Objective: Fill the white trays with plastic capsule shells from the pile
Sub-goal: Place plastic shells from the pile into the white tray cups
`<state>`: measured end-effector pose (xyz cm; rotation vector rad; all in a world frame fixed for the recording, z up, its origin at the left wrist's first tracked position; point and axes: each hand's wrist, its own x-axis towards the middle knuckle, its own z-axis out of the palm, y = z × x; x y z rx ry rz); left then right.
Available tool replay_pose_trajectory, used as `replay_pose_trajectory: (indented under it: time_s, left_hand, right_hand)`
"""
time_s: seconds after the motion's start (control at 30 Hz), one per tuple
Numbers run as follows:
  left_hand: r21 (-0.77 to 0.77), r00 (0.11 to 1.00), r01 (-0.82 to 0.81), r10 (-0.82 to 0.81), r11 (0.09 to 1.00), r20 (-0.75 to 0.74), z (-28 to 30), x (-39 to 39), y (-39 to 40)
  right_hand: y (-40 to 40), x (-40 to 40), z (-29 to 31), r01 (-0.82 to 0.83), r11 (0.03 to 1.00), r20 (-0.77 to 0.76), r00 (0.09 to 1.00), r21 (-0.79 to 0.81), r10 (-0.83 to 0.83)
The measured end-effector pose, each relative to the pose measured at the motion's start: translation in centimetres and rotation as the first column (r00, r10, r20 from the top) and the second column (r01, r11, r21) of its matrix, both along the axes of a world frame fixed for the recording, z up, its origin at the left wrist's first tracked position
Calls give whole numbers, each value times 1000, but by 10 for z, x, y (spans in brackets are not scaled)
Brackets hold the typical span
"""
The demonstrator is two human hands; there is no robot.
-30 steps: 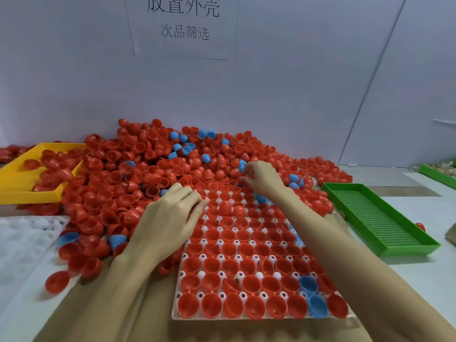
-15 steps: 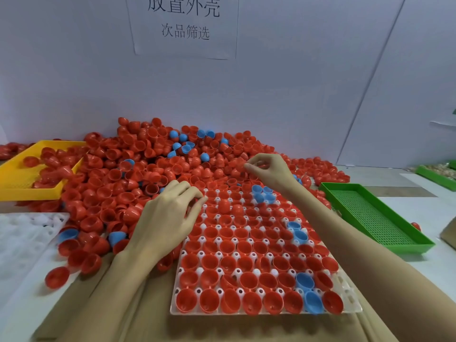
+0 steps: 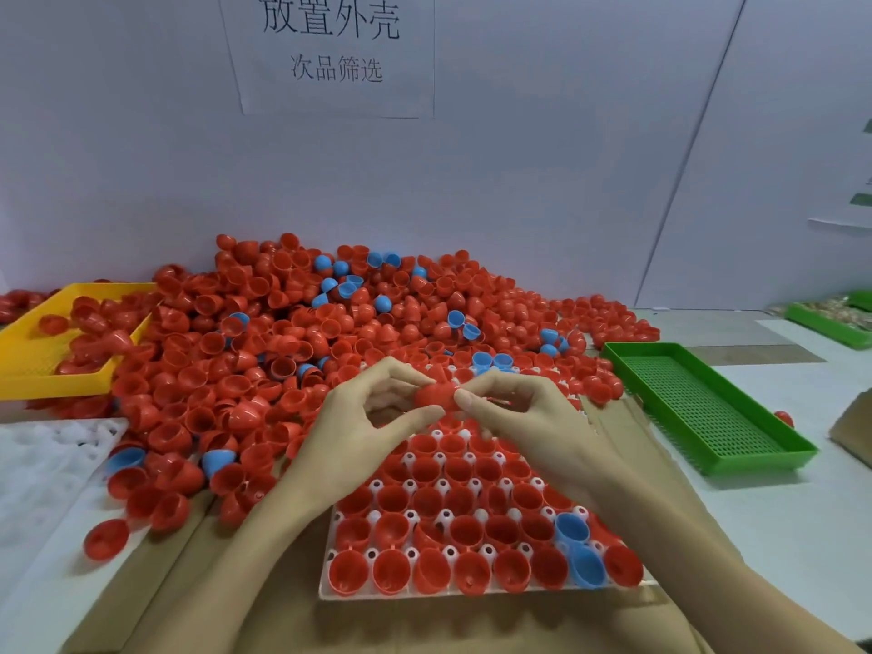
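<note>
Red shell [image 3: 433, 396] sits pinched between our left hand [image 3: 373, 429] and right hand [image 3: 524, 417], above the nearly full white tray [image 3: 465, 593] on the counter [image 3: 802, 535], near the pile [image 3: 292, 342].

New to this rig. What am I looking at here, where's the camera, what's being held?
No machine: a person's two bare hands, filmed by one wide-angle camera on their head, looking forward and down. The left hand and right hand together pinch one red shell above a white tray that is mostly filled with red shells and a few blue. Behind lies the pile of loose shells. A yellow tray holding shells sits at the left, a green tray at the right.
</note>
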<state>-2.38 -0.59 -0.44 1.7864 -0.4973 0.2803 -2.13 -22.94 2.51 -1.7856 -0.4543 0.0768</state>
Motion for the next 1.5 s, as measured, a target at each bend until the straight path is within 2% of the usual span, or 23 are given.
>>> replay_pose_trajectory:
  time_s: [0.07, 0.13, 0.17, 0.23, 0.27, 0.33, 0.43, 0.5, 0.6, 0.73, 0.8, 0.9, 1.03, 1.17, 1.3, 1.4, 1.5]
  left_hand:
    - [31, 999, -40, 40, 999, 18, 2, 3, 7]
    - [111, 971, -220, 207, 969, 119, 1, 8, 19]
    - [190, 932, -342, 307, 920, 193, -1, 12, 28]
    - [397, 845, -530, 432, 749, 314, -6, 19, 44]
    - [474, 820, -573, 464, 669, 336, -8, 20, 49]
    - [527, 803, -594, 484, 607, 348, -12, 22, 54]
    - [507, 807, -590, 457, 628, 373, -15, 24, 52]
    - [493, 813, -581, 436, 647, 386, -16, 26, 51]
    - [484, 808, -586, 426, 649, 407, -17, 26, 49]
    - [446, 798, -590, 399, 673, 453, -11, 22, 47]
    - [473, 821, -560, 379, 680, 427, -8, 19, 44]
    - [545, 866, -495, 339, 676, 367, -9, 15, 39]
    - [632, 899, -437, 313, 640, 305, -11, 14, 37]
    - [646, 875, -484, 321, 590, 362, -8, 13, 38]
    - [678, 874, -485, 337, 552, 351, -7, 11, 41]
    - [666, 887, -460, 344, 587, 310, -8, 10, 39]
    - [677, 907, -408, 357, 612, 223, -7, 8, 37]
  right_hand:
    - [-10, -4, -2, 26, 1000, -26, 999, 16, -26]
    - [-27, -8, -3, 76, 997, 20, 997, -20, -76]
    - [-38, -10, -4, 116, 991, 66, 992, -69, -111]
    - [-60, -14, -8, 200, 973, 128, 974, -113, -186]
    - [-70, -18, -11, 225, 971, 134, 968, -75, -214]
    - [-91, -27, -16, 246, 969, 143, 959, 2, -244]
    - [-121, -48, -23, 239, 971, 185, 955, -11, -233]
    - [-137, -66, -27, 250, 959, 249, 945, -130, -213]
    - [-149, -90, -31, 287, 896, 363, 919, -338, -157]
    - [-154, -106, -33, 289, 766, 432, 902, -575, -16]
    - [-152, -108, -32, 284, 729, 459, 887, -623, 47]
    - [-150, -105, -29, 245, 703, 413, 908, -668, 75]
    - [-151, -102, -24, 210, 738, 365, 929, -641, 53]
    - [-153, -100, -23, 213, 783, 369, 929, -584, 22]
    - [-150, -88, -24, 291, 860, 386, 914, -419, -121]
    - [-144, -60, -36, 440, 839, 417, 861, -322, -291]
    - [-134, -25, -53, 490, 793, 396, 851, -362, -345]
